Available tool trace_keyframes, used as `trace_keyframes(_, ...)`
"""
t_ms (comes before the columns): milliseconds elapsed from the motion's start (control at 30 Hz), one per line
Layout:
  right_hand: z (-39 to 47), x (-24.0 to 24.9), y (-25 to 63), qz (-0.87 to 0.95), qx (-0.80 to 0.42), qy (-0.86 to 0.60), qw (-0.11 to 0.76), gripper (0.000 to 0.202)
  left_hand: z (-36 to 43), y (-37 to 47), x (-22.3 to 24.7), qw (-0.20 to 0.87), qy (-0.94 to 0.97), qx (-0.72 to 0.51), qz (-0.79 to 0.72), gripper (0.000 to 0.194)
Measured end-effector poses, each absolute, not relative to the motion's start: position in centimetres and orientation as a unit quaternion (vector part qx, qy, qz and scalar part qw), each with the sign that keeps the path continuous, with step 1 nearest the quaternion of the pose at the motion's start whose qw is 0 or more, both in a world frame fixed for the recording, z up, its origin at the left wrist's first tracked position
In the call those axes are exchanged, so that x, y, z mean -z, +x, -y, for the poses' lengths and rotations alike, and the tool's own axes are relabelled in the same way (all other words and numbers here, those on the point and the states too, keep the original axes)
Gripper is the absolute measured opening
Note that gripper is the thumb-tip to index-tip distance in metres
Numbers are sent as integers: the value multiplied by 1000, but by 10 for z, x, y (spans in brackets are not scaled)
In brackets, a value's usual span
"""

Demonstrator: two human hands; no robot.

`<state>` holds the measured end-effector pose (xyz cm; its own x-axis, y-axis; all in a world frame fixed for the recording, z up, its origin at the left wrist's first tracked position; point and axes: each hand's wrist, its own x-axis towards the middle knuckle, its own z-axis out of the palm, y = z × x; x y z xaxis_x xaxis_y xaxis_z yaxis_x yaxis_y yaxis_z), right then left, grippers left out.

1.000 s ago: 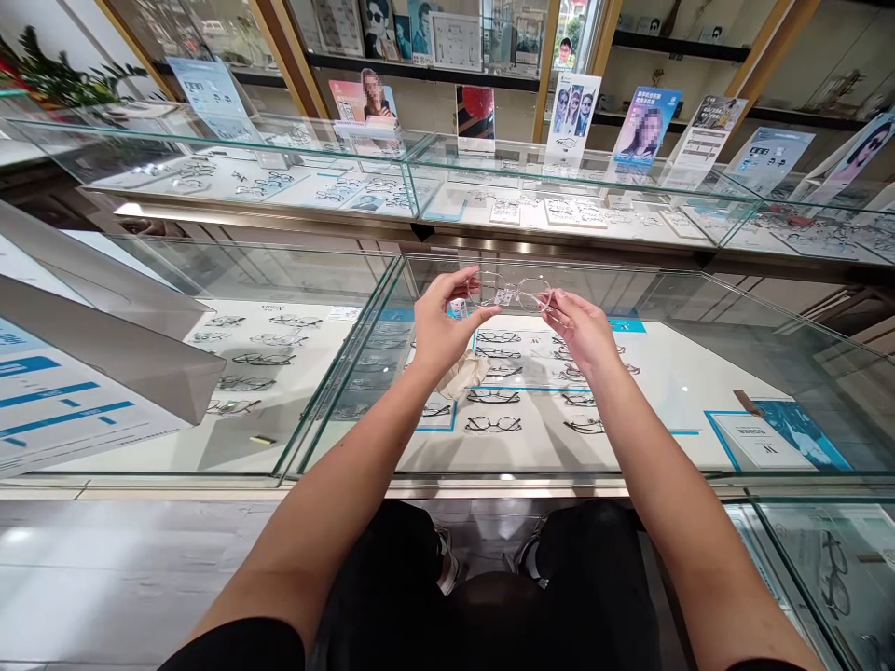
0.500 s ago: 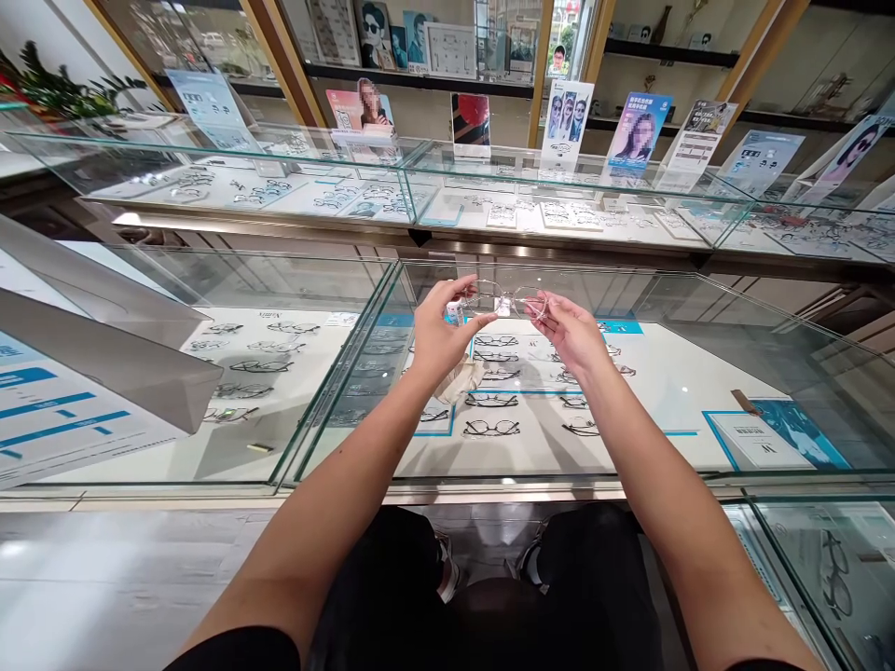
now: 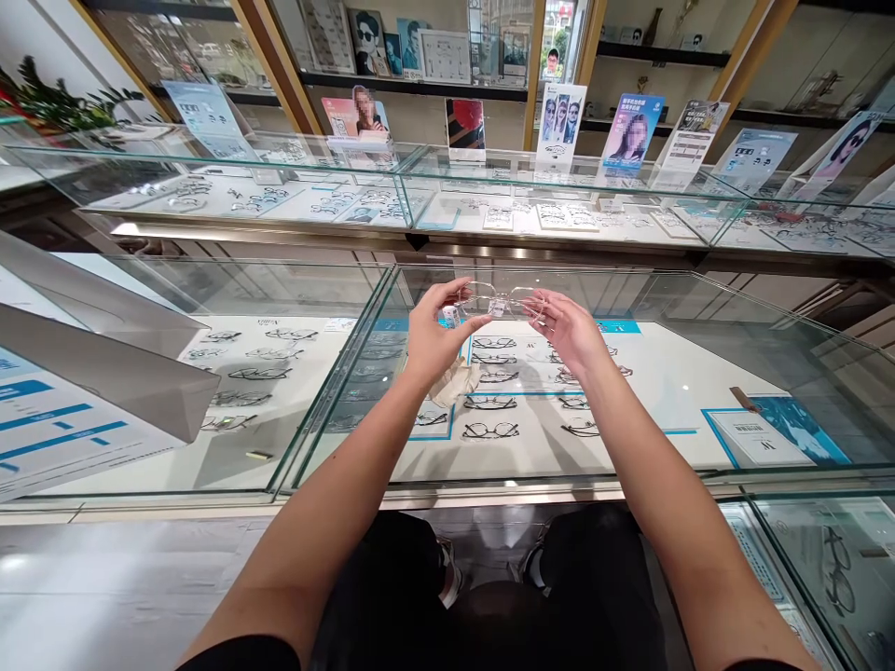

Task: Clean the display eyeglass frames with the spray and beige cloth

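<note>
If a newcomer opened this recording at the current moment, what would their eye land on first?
Probably the thin-rimmed eyeglasses at mid-view, held over the glass display case by the left hand and right hand, with a small white tag near the bridge. Next might come the large white-and-blue printed card at the left edge, then the upright advertising cards along the rear glass counter.

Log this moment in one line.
left hand: holding glasses | right hand: touching glasses | place: over glass case | inside: displayed frames
</note>
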<state>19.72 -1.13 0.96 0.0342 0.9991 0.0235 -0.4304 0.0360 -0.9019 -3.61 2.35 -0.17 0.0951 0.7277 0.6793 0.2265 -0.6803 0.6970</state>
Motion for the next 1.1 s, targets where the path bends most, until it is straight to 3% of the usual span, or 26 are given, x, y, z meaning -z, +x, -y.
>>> trace_keyframes(200, 16, -17, 205, 424, -652, -412, 474, 41, -21, -40, -6, 352, 753, -490, -265, 66)
trace_keyframes(567, 21, -14, 209, 583, -636, -382, 331, 30, -17, -48, -18, 364, 827, -361, -232, 60)
trace_keyframes(800, 20, -11, 208, 596, -611, -405, 327, 25, -15, -49, -20, 313, 853, -332, -252, 61)
trace_keyframes(1100, 21, -11, 201, 531, -675, -376, 347, 36, -16, -49, -19, 375, 822, -361, -231, 64)
